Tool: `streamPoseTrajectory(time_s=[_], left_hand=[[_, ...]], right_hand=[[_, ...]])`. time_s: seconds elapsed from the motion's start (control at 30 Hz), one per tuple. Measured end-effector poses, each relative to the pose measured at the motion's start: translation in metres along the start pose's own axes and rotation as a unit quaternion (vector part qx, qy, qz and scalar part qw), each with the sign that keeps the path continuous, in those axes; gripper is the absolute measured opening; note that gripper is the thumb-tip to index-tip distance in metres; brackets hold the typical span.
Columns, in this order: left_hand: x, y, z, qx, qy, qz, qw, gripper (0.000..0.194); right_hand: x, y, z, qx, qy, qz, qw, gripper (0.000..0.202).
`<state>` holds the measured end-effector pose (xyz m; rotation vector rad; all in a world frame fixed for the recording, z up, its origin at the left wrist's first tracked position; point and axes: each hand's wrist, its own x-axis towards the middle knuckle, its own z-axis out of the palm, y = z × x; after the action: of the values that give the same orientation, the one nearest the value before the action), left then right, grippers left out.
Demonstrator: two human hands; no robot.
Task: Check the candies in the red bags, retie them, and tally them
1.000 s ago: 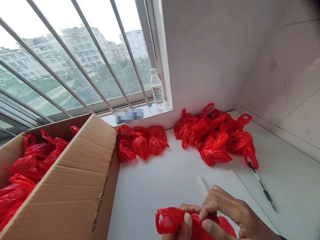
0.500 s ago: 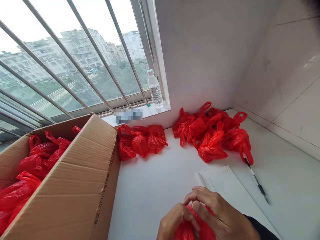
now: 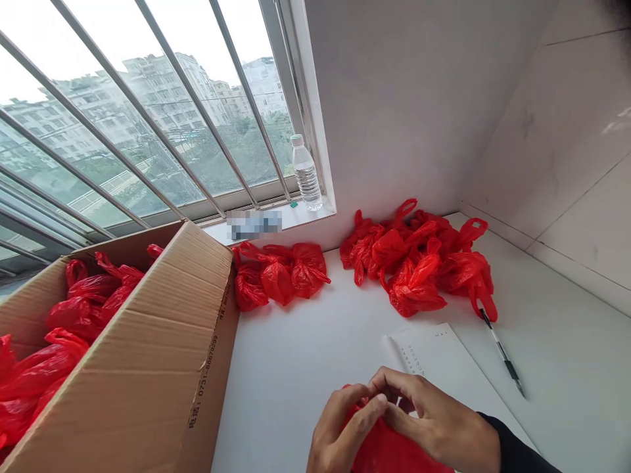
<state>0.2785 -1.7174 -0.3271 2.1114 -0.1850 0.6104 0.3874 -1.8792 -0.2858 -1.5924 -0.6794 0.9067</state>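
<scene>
A red plastic bag [image 3: 394, 447] is between my hands at the bottom of the view, low over the white table [image 3: 286, 368]. My left hand [image 3: 340, 427] pinches its upper edge with thumb and fingers. From the other side, my right hand [image 3: 428, 414] grips the same edge, its fingertips meeting those of the left. The bag's lower part runs out of view, and I cannot tell what is in it. Under and behind my right hand lies an open notebook [image 3: 438, 341] with small writing on its page.
A cardboard box [image 3: 148, 341] of knotted red bags stands at the left. Three tied red bags [image 3: 280, 276] sit beside it, and a heap of several more [image 3: 419, 256] lies by the wall. A black pen [image 3: 503, 355] rests at the right; a water bottle [image 3: 306, 174] stands on the windowsill.
The bag has spread out lower right, showing a smoother, wider surface. My left thumb has come up to the bag's edge, and both hands have shifted their grip. The view has moved slightly.
</scene>
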Motion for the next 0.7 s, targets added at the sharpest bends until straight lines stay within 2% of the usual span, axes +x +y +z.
streamPoseTrajectory(time_s=[0.07,0.17,0.3,0.4,0.47,0.57,0.7], left_hand=[[-0.002,-0.002,0.000,0.001,-0.011,0.006,1.000,0.060],[-0.007,-0.003,0.000,0.021,-0.005,-0.027,0.999,0.055],[-0.021,-0.006,-0.007,0.042,0.059,-0.122,0.990,0.045],[-0.031,-0.012,-0.024,0.038,0.120,-0.192,0.973,0.040],[-0.033,-0.015,-0.036,0.029,0.144,-0.252,0.956,0.039],[-0.030,-0.014,-0.046,-0.027,0.147,-0.367,0.918,0.046],[-0.028,-0.008,-0.033,-0.163,0.143,-0.486,0.847,0.054]], right_hand=[[-0.001,-0.001,0.002,-0.037,0.032,-0.002,0.999,0.022],[-0.004,0.000,0.005,-0.087,0.065,-0.003,0.994,0.025],[-0.013,0.005,-0.001,-0.153,0.079,0.041,0.984,0.028],[-0.022,0.011,-0.009,-0.200,0.092,0.073,0.973,0.032],[-0.028,0.016,-0.012,-0.216,0.089,0.088,0.968,0.034],[-0.031,0.020,-0.008,-0.199,0.071,0.084,0.974,0.032],[-0.029,0.025,0.011,-0.147,0.052,0.051,0.987,0.030]])
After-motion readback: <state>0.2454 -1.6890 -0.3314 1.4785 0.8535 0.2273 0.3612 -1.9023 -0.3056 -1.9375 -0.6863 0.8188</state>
